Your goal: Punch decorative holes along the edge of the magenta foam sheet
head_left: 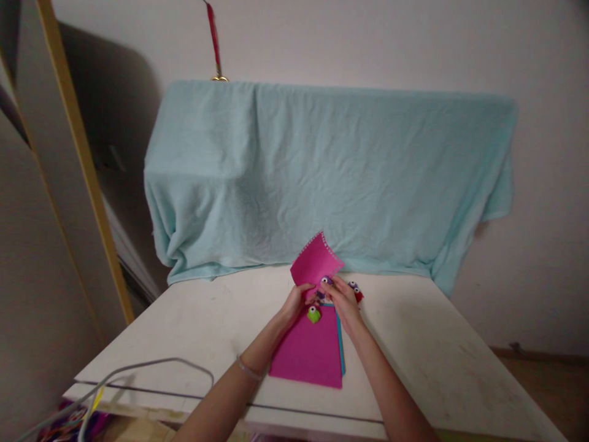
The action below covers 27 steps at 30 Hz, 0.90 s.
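Observation:
My left hand [297, 301] is closed, its fingers at the lower edge of a raised pink paper sheet [316, 261]. The sheet curls upward and has a row of small cut-outs along its upper edges. Between the fingers of my right hand [344, 299] is a small purple figure with a white eye [326, 280], close against the sheet. A green figure with an eye [313, 315] lies just below my hands, on a flat pink sheet [307, 353]. Blue paper [341, 347] shows under that sheet's right side. Beside my right hand are a red figure [359, 296] and another purple one [353, 285], partly hidden.
The white table [405, 344] stands against a light blue cloth [345, 172] draped at the back. A grey cable [161, 360] loops over the front left edge. A red ribbon [213, 37] hangs on the wall. A wood-edged panel [78, 141] stands at the left.

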Motion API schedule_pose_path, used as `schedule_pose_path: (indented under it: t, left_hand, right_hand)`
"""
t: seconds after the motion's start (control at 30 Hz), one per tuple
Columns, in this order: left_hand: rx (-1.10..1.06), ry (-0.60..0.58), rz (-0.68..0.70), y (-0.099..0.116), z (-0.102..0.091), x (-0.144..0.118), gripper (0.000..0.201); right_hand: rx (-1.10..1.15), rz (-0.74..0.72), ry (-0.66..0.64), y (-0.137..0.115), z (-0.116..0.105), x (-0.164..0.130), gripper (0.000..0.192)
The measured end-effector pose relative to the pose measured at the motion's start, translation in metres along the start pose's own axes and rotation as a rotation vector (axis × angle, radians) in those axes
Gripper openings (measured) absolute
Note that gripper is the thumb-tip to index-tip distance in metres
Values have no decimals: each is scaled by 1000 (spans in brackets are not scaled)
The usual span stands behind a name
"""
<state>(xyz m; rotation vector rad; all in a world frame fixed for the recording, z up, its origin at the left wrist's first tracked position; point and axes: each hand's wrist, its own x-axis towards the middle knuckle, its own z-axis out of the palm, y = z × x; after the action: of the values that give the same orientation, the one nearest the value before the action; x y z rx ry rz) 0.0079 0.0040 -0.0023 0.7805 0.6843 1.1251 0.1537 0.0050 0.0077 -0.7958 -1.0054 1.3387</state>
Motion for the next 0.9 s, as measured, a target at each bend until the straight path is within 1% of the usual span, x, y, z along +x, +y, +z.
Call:
schedule_pose_path:
  t: [0.1, 0.2, 0.37, 0.57, 0.73, 0.9]
  left_hand:
    - [63, -44, 11, -2, -2, 1, 27]
    - [102, -48, 38, -3, -1, 0, 29]
    - [106, -1, 55, -2, 4, -3, 28]
    - [84, 123, 45, 0, 8, -6, 25]
    - [99, 144, 85, 1, 10, -7, 22]
    - [102, 155, 75, 1, 9, -7, 24]
  right_hand:
    - [5, -16, -25, 0, 1, 0, 40]
    - [7, -24, -64, -3, 3, -1, 39]
    - [-16, -33, -90, -7, 5, -4, 37]
    - [-52, -27, -93, -8, 7, -5, 36]
    - [-57, -31, -67, -9, 10, -5, 37]
    - [-65, -10, -76, -9, 8, -6, 41]
